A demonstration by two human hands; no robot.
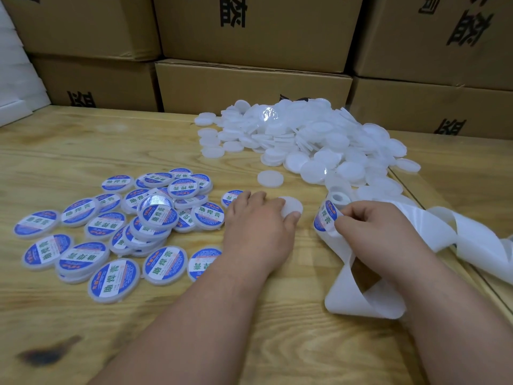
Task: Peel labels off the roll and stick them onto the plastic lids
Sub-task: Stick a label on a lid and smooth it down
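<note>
the left hand (256, 218) is resting palm down on the wooden counter (83, 148), its fingers and thumb curling around a blank white lid (293, 208). the right hand (369, 223) is pinching the edge of a blue label (326, 216) at the label roll (337, 200), just right of that lid. spent backing strip (472, 240) is trailing off to the right. labelled lids (111, 229) are lying in a loose heap at the left; a pile of unlabelled lids (305, 134) is sitting beyond, before stacked cardboard cartons (249, 84).
</note>
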